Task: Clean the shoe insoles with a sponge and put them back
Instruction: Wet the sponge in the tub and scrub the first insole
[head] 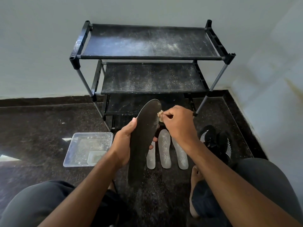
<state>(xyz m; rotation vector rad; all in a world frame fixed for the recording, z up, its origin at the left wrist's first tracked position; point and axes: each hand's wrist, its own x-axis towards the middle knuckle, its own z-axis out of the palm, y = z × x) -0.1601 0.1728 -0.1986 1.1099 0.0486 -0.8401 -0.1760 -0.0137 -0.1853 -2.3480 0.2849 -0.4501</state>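
Dark speckled stone floor [41, 128] spreads below a dusty black shoe rack [147, 46]. Left hand [126, 143] grips the long dark insole [144, 138] mid-length, toe tilted up. Right hand [177, 125] pinches a small tan sponge [159, 115] against the toe's edge. Best to brace firmly and wipe in short strokes toward the heel.
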